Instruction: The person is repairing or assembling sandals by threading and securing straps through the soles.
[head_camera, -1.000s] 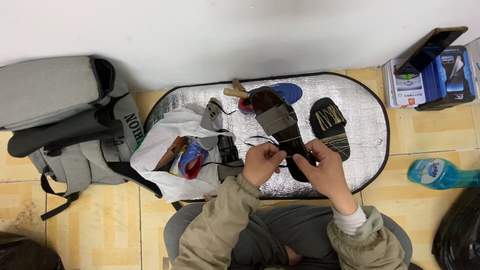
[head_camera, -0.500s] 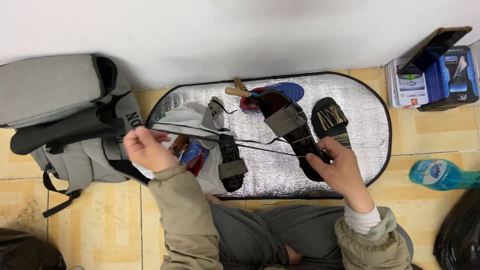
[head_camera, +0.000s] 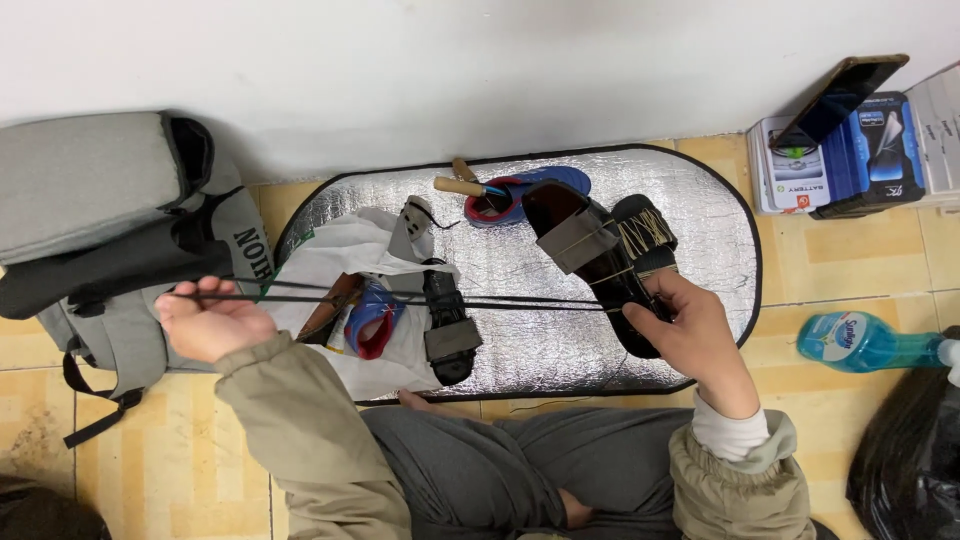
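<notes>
My right hand (head_camera: 692, 333) grips the heel end of a dark brown sandal (head_camera: 590, 255) with a grey strap, held over a silver oval mat (head_camera: 700, 215). My left hand (head_camera: 212, 322) is stretched far to the left and pinches a long black thread (head_camera: 420, 295) that runs taut across to the sandal. A second black sandal (head_camera: 447, 322) lies on the mat under the thread. Another sandal sole (head_camera: 648, 232) rests just behind the held one.
A white plastic bag (head_camera: 350, 260) with tools lies on the mat's left. A wooden-handled tool (head_camera: 462, 186) and blue-red shoe (head_camera: 520, 190) sit at the back. A grey backpack (head_camera: 100, 230) is left; boxes with a phone (head_camera: 840, 140), a blue bottle (head_camera: 865, 343) and a black bag (head_camera: 910, 460) right.
My left hand has pulled the thread farther out to the left, so it is now long and taut. My right hand keeps hold of the sandal.
</notes>
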